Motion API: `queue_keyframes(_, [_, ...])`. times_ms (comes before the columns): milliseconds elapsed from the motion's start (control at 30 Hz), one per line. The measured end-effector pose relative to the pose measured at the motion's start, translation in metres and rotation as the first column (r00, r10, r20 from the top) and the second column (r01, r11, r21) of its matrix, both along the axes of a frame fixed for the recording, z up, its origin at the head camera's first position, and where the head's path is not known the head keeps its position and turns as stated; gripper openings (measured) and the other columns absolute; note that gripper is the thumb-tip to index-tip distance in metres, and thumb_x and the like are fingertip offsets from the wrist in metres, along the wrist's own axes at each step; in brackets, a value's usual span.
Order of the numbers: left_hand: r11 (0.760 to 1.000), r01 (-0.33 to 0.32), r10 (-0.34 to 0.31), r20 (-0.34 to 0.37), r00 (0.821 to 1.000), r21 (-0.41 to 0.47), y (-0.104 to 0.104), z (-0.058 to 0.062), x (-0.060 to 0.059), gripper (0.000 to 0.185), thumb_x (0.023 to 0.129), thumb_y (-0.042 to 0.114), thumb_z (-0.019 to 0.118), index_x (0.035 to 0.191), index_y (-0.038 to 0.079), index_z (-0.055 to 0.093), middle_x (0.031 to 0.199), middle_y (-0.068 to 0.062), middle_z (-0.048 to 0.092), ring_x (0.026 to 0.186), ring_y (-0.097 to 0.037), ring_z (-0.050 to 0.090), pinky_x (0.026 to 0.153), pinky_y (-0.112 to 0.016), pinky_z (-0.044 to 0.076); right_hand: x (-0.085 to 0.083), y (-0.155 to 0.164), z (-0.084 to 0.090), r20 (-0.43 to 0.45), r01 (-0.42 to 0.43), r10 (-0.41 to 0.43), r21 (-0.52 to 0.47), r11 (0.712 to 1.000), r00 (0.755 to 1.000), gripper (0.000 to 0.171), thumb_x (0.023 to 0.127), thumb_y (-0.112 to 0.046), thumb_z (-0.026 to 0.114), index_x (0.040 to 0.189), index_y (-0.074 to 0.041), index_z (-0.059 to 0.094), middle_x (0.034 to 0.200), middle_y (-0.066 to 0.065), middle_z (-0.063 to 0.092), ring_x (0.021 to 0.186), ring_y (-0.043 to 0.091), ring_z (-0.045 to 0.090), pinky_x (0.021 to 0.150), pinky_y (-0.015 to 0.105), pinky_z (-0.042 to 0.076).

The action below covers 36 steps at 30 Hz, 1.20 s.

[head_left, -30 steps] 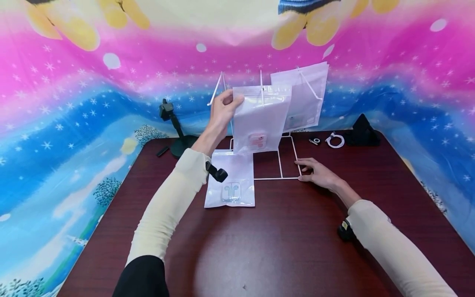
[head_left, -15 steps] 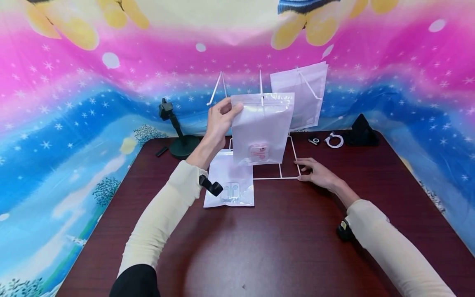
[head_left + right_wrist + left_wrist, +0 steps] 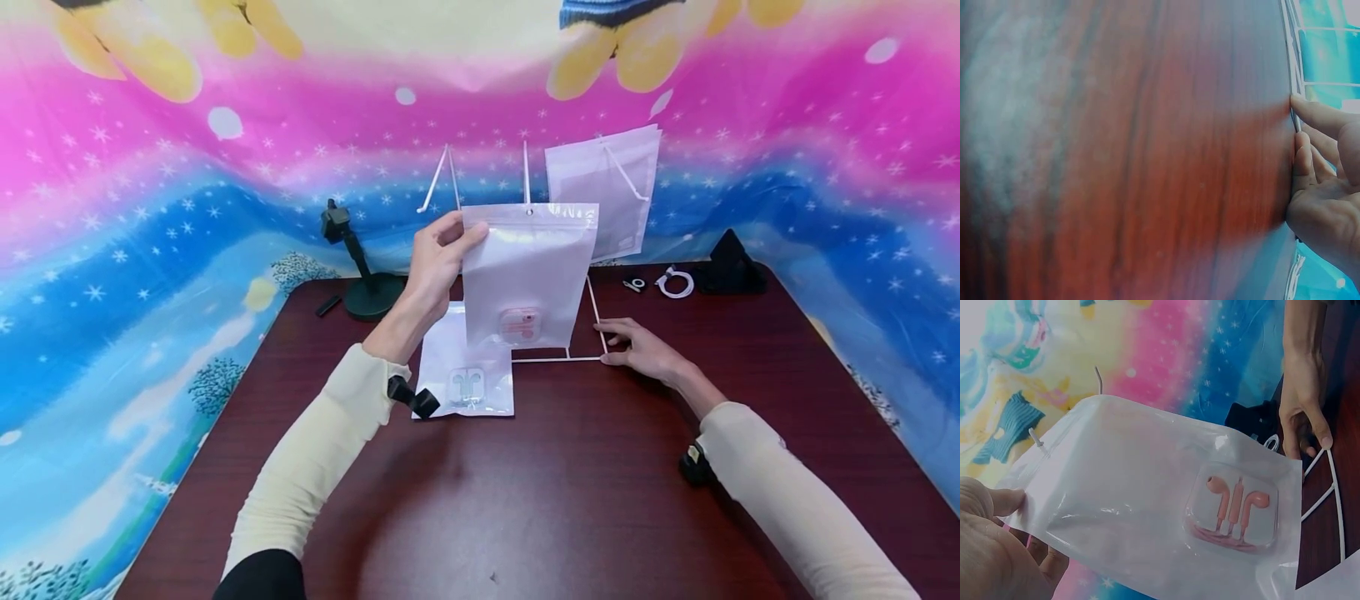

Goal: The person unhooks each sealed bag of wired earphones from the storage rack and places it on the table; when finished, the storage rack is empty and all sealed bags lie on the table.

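Observation:
My left hand [image 3: 438, 258] pinches the upper left corner of a white zip bag [image 3: 525, 267] between thumb and fingers. Pink earphones [image 3: 1235, 509] in a clear square case lie at the bag's lower part. The bag's hole is at the tip of the middle hook [image 3: 527, 171], whose white end pokes out near the bag's top edge in the left wrist view. My right hand [image 3: 641, 350] holds the front right corner of the white wire rack [image 3: 592, 300], thumb and fingers on its base wires. The hanging bag hides part of the base.
Another bag [image 3: 442, 367] with white earphones lies at the rack's left front. White bags [image 3: 615, 183] hang on the right hook; the left hook [image 3: 435, 179] is bare. A black stand [image 3: 371, 296], white cable [image 3: 675, 283] and black holder [image 3: 731, 267] stand along the back.
My left hand has brought the bag with pink earphones down and toward me along the middle hook, to its tip. The right hand has kept its place on the rack.

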<state>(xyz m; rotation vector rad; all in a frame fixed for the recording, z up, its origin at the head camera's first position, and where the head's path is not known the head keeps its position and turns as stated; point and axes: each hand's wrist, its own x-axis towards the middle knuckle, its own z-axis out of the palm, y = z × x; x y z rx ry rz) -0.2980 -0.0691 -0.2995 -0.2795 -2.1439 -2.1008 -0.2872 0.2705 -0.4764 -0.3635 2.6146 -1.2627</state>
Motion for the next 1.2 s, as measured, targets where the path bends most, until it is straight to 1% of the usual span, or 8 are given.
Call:
queue_keyframes(233, [1.0, 0.022, -0.021, -0.03, 0.999, 0.021, -0.005, 0.006, 0.017, 0.031, 0.098, 0.027, 0.075, 0.125, 0.014, 0.074, 0.121, -0.009, 0.072, 0.104, -0.024, 0.065, 0.095, -0.042, 0.055, 0.001, -0.002, 0.0, -0.005, 0.005, -0.005, -0.004, 1.0, 1.0, 0.064, 0.098, -0.009, 0.071, 0.156, -0.005, 0.045, 0.157, 0.02, 0.036, 0.13, 0.04, 0.049, 0.106, 0.049, 0.043])
queue_keyframes(400, [0.998, 0.037, -0.035, -0.046, 0.998, 0.047, -0.009, 0.012, 0.03, 0.032, 0.098, 0.024, 0.075, 0.127, 0.011, 0.073, 0.122, -0.011, 0.072, 0.103, -0.024, 0.066, 0.093, -0.039, 0.057, 0.001, -0.001, -0.001, -0.009, 0.003, -0.003, -0.007, 1.0, 1.0, 0.064, 0.098, -0.009, 0.071, 0.156, -0.004, 0.045, 0.157, 0.021, 0.036, 0.13, 0.04, 0.05, 0.105, 0.049, 0.044])
queue_keyframes(567, [0.996, 0.042, -0.038, -0.049, 0.998, 0.079, -0.023, 0.011, 0.041, 0.03, 0.097, 0.022, 0.076, 0.124, 0.009, 0.074, 0.112, -0.008, 0.072, 0.095, -0.022, 0.068, 0.082, -0.033, 0.059, 0.001, -0.001, -0.001, 0.008, -0.003, 0.003, -0.013, 1.0, 1.0, 0.064, 0.099, -0.008, 0.07, 0.157, -0.005, 0.044, 0.159, 0.021, 0.034, 0.133, 0.041, 0.048, 0.108, 0.052, 0.042])
queue_keyframes(733, [0.988, 0.044, -0.038, -0.046, 0.998, 0.146, -0.043, 0.008, 0.051, 0.025, 0.096, 0.016, 0.077, 0.121, 0.009, 0.075, 0.106, -0.003, 0.074, 0.088, -0.017, 0.068, 0.073, -0.029, 0.058, 0.001, -0.001, 0.001, 0.01, -0.003, 0.003, -0.001, 1.0, 1.0, 0.063, 0.1, -0.009, 0.069, 0.157, -0.005, 0.043, 0.16, 0.021, 0.033, 0.133, 0.04, 0.048, 0.109, 0.052, 0.041])
queue_keyframes(833, [0.988, 0.01, -0.004, -0.038, 0.999, 0.154, -0.059, 0.006, 0.058, 0.024, 0.096, 0.014, 0.077, 0.12, 0.009, 0.076, 0.101, -0.001, 0.074, 0.084, -0.014, 0.067, 0.069, -0.026, 0.056, 0.001, 0.0, 0.001, 0.006, -0.007, 0.007, 0.003, 1.0, 1.0, 0.063, 0.1, -0.009, 0.069, 0.157, -0.004, 0.043, 0.16, 0.021, 0.033, 0.133, 0.04, 0.048, 0.108, 0.052, 0.041])
queue_keyframes(1000, [0.989, -0.066, 0.071, -0.029, 0.997, 0.135, -0.089, -0.005, 0.062, 0.019, 0.095, 0.014, 0.077, 0.114, 0.011, 0.077, 0.091, 0.001, 0.072, 0.077, -0.012, 0.063, 0.062, -0.021, 0.05, 0.001, -0.001, 0.002, 0.008, -0.002, 0.002, -0.001, 1.0, 1.0, 0.063, 0.1, -0.009, 0.069, 0.157, -0.004, 0.043, 0.16, 0.021, 0.033, 0.132, 0.04, 0.047, 0.108, 0.052, 0.041])
queue_keyframes(1067, [0.984, -0.103, 0.107, -0.019, 0.994, 0.145, -0.101, -0.008, 0.064, 0.017, 0.095, 0.013, 0.077, 0.112, 0.011, 0.077, 0.091, 0.001, 0.071, 0.078, -0.013, 0.062, 0.064, -0.021, 0.051, 0.002, -0.002, 0.003, 0.009, -0.002, 0.002, -0.001, 1.0, 1.0, 0.063, 0.1, -0.009, 0.069, 0.157, -0.005, 0.043, 0.16, 0.021, 0.033, 0.133, 0.041, 0.047, 0.108, 0.053, 0.041])
queue_keyframes(1200, [0.971, -0.182, 0.182, 0.013, 0.983, 0.152, -0.128, -0.011, 0.068, 0.02, 0.095, 0.015, 0.078, 0.115, 0.011, 0.077, 0.1, 0.0, 0.072, 0.086, -0.014, 0.064, 0.069, -0.021, 0.054, 0.004, -0.003, 0.005, 0.009, -0.008, 0.008, 0.004, 1.0, 1.0, 0.063, 0.1, -0.01, 0.069, 0.157, -0.004, 0.044, 0.16, 0.021, 0.033, 0.133, 0.041, 0.048, 0.109, 0.053, 0.041])
